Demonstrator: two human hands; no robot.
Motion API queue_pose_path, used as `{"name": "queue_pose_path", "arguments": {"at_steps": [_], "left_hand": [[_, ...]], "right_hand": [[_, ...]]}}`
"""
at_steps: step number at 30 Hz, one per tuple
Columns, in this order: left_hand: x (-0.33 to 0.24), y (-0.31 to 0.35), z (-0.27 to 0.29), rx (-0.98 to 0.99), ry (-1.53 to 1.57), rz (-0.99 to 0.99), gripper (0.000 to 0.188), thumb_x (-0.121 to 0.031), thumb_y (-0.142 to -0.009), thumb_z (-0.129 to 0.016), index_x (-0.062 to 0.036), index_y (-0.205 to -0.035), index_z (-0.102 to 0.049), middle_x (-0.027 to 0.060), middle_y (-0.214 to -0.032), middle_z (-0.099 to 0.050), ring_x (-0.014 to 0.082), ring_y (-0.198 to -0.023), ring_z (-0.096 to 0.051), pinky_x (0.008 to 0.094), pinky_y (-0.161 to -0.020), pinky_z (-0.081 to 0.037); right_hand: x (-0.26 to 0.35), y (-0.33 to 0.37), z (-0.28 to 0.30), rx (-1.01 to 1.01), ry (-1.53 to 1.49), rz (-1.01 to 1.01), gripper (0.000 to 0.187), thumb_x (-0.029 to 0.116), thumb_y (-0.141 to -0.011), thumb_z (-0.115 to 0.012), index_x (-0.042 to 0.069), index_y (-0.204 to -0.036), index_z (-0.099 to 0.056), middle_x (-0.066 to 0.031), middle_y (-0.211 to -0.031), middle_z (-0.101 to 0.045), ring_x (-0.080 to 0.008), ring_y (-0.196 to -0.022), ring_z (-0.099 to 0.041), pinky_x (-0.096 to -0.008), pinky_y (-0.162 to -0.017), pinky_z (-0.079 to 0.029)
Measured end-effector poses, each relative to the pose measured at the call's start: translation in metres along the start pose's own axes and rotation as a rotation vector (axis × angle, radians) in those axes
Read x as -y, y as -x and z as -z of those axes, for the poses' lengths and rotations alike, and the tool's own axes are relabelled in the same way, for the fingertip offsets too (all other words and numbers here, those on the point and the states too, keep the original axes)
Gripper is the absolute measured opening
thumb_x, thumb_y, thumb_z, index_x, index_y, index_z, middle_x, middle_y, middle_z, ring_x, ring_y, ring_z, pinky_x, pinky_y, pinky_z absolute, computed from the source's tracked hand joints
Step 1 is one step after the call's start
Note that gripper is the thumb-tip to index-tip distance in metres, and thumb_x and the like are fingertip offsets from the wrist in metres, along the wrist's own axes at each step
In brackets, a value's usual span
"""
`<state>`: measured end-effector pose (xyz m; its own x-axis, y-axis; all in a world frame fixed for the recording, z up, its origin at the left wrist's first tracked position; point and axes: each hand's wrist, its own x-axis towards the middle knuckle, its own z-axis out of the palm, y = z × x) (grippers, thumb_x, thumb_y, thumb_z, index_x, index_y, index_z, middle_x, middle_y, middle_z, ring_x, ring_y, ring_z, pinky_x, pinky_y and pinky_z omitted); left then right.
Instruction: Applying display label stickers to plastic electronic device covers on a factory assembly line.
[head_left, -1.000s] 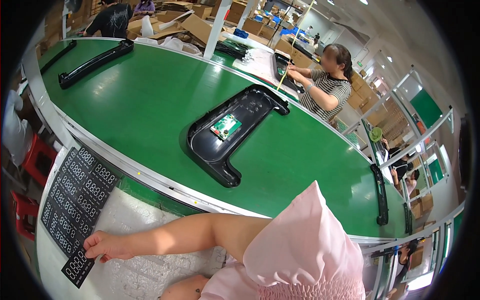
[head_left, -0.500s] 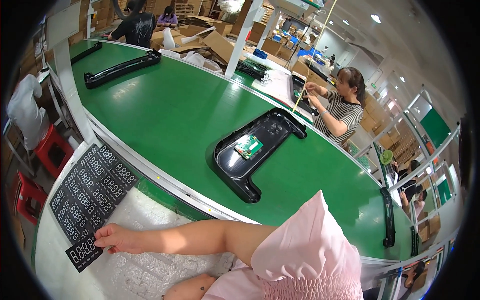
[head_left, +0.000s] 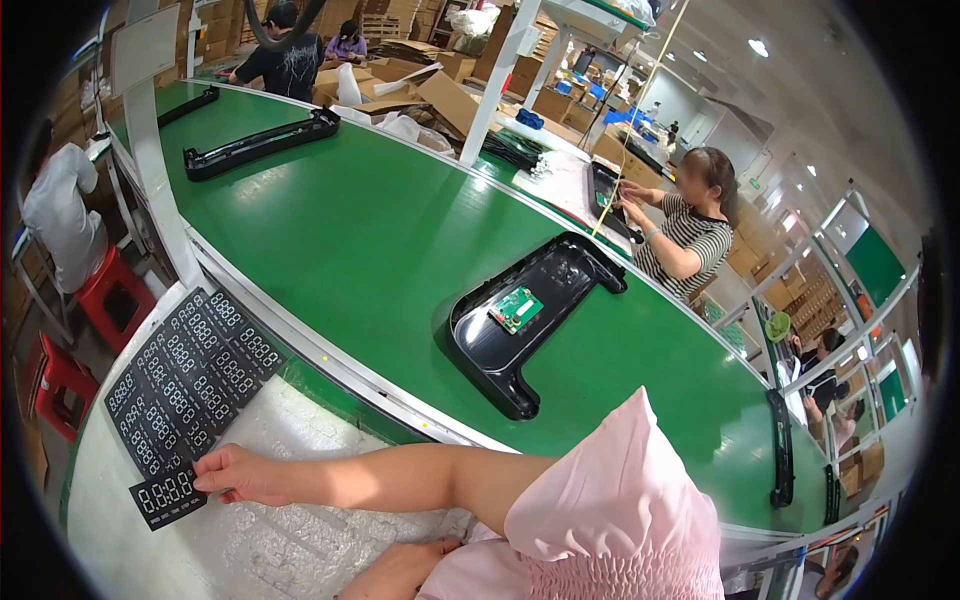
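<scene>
My right arm (head_left: 400,475), in a pink sleeve, reaches across to the left. Its hand (head_left: 240,474) pinches the right edge of a small black display panel (head_left: 168,498) with white segment digits. This panel lies at the lower end of a sheet-like array of similar black display panels (head_left: 190,380), laid in rows on the pale work surface. At the bottom, close to my body, my left hand (head_left: 405,570) shows only in part. Its fingers are mostly hidden by the pink clothing.
A green conveyor (head_left: 370,240) runs beyond the work surface, edged by a white rail. It carries a black housing (head_left: 490,345) with a green circuit board (head_left: 517,310), plus other black housings (head_left: 265,140). A co-worker (head_left: 685,225) handles parts opposite. Red stools (head_left: 115,300) stand left.
The held panel has turned to lie more level, nearer the array's lower end. My left hand has come further into view. The whole view has shifted slightly.
</scene>
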<state>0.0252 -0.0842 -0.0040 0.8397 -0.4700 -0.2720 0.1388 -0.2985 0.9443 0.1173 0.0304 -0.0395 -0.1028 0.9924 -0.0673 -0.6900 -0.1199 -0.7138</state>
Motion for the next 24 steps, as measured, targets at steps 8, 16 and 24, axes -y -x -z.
{"name": "queue_pose_path", "arguments": {"at_steps": [8, 16, 24], "left_hand": [[-0.023, 0.004, 0.013, -0.085, 0.079, -0.176, 0.040, -0.015, -0.092, -0.044, -0.0048, -0.130, -0.054, 0.0160, -0.137, -0.049, 0.0283, -0.128, -0.045, 0.0338, -0.108, -0.032], [-0.009, 0.005, 0.017, -0.069, 0.030, -0.300, 0.041, -0.018, -0.093, -0.045, -0.0030, -0.130, -0.053, 0.0165, -0.136, -0.050, 0.0282, -0.129, -0.044, 0.0330, -0.108, -0.031], [-0.007, 0.004, 0.016, -0.099, 0.052, -0.241, 0.040, -0.017, -0.094, -0.047, -0.0028, -0.130, -0.053, 0.0162, -0.135, -0.051, 0.0271, -0.127, -0.045, 0.0316, -0.107, -0.032]], "right_hand": [[0.000, -0.005, 0.000, -0.035, 0.011, -0.011, 0.011, 0.021, -0.087, -0.068, 0.018, -0.079, -0.061, 0.0103, -0.075, -0.054, -0.0021, -0.072, -0.048, -0.0227, -0.066, -0.040], [-0.003, -0.012, 0.004, -0.031, 0.014, -0.012, 0.013, 0.022, -0.087, -0.067, 0.017, -0.077, -0.061, 0.0102, -0.073, -0.054, -0.0021, -0.072, -0.048, -0.0226, -0.066, -0.040], [-0.001, -0.013, 0.004, -0.024, 0.014, -0.011, 0.013, 0.022, -0.087, -0.068, 0.017, -0.076, -0.061, 0.0096, -0.075, -0.055, -0.0026, -0.074, -0.049, -0.0236, -0.068, -0.040]]}}
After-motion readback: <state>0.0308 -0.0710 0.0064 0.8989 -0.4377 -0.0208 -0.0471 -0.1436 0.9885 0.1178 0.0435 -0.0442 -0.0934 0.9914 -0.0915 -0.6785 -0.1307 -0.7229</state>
